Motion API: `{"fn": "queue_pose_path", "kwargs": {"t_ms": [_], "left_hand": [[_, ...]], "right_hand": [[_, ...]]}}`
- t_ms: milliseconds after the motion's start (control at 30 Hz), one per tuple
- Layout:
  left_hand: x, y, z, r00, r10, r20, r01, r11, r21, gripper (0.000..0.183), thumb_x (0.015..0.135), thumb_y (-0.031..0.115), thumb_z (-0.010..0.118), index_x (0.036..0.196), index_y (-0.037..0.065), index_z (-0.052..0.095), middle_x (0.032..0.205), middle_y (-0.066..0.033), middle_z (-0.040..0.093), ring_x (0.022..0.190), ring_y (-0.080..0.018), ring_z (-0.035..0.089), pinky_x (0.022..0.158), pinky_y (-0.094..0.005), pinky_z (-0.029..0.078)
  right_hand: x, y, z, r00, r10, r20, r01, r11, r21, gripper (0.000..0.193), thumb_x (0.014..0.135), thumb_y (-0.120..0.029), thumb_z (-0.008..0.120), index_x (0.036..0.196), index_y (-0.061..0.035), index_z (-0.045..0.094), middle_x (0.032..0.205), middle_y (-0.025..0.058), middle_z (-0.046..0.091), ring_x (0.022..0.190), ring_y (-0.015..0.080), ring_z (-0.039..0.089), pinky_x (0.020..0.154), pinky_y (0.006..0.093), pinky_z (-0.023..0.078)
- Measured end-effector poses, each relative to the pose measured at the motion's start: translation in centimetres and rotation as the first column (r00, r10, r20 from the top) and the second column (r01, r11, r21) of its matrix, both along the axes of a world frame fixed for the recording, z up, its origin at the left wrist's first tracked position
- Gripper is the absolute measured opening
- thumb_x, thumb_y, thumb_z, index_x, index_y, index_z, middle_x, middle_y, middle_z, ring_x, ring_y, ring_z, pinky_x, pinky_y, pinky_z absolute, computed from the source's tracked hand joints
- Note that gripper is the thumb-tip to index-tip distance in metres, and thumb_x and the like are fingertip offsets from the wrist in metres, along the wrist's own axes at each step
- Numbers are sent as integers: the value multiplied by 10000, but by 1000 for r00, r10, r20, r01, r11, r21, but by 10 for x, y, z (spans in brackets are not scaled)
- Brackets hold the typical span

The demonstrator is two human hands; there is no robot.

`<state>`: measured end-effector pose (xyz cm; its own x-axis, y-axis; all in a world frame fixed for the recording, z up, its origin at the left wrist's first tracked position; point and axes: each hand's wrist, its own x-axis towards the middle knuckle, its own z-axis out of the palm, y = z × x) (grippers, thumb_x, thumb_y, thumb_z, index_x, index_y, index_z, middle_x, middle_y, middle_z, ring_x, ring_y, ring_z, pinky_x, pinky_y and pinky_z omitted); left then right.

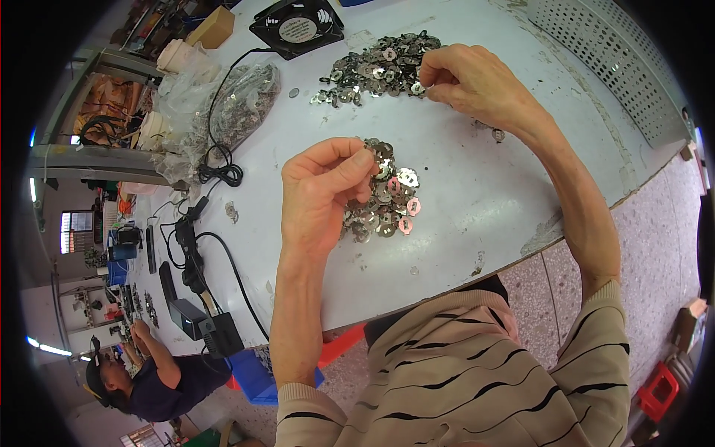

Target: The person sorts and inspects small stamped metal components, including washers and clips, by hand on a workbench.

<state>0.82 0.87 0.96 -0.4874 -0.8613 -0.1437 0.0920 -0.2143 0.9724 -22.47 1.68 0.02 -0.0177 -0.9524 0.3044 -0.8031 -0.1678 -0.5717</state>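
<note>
My left hand (328, 186) is closed in a pinch above the near pile of small round metal pieces (386, 212). A metal disc shows at its fingertips, partly covered by the thumb. Some pieces in this pile are flat and shiny, and a few look pinkish. Farther back, my right hand (473, 82) is at the right edge of a larger, darker heap of similar metal pieces (380, 67). Its thumb and forefinger are pressed together at the heap; what lies between them, if anything, is too small to make out.
A black fan (298, 28) stands at the back, its cable running left. Clear bags of metal parts (242, 104) lie at the left. Black power adapters (216, 328) sit on the left table edge. A perforated grey basket (614, 63) stands far right. A co-worker (149, 376) works at lower left.
</note>
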Motion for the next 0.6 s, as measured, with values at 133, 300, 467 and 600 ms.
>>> {"fn": "queue_pose_path", "kwargs": {"t_ms": [133, 300, 467, 600], "left_hand": [[3, -3, 0, 995, -11, -96, 21, 994, 109, 155, 798, 87, 664, 868, -47, 630, 717, -76, 592, 567, -105, 498, 509, -233, 397], [6, -6, 0, 986, -23, -162, 52, 982, 179, 150, 816, 98, 644, 860, -43, 618, 727, -85, 578, 596, -119, 493, 516, -248, 391], [9, -10, -1, 971, -56, -233, 112, 966, 233, 156, 831, 110, 628, 863, -42, 613, 733, -85, 580, 595, -121, 498, 514, -249, 399], [12, -12, 2, 982, -51, -184, 80, 984, 156, 147, 821, 106, 640, 853, -37, 622, 738, -85, 597, 593, -115, 519, 510, -244, 419]], "right_hand": [[4, -2, -16, 978, -109, -179, 102, 994, -48, 118, 694, -11, 543, 784, 6, 618, 732, 174, 621, 716, 329, 606, 614, 419, 467], [13, -2, -12, 966, 23, -259, 21, 986, 167, 118, 689, -10, 556, 797, -1, 605, 750, 170, 614, 741, 339, 608, 656, 446, 472], [14, -3, -19, 990, -16, -142, 10, 999, -42, 132, 688, -13, 564, 810, -12, 613, 735, 154, 619, 746, 331, 611, 670, 442, 479], [10, -4, -27, 956, -78, -282, 29, 984, -176, 147, 685, -15, 566, 814, -29, 636, 725, 126, 636, 748, 313, 619, 677, 432, 483]]}}
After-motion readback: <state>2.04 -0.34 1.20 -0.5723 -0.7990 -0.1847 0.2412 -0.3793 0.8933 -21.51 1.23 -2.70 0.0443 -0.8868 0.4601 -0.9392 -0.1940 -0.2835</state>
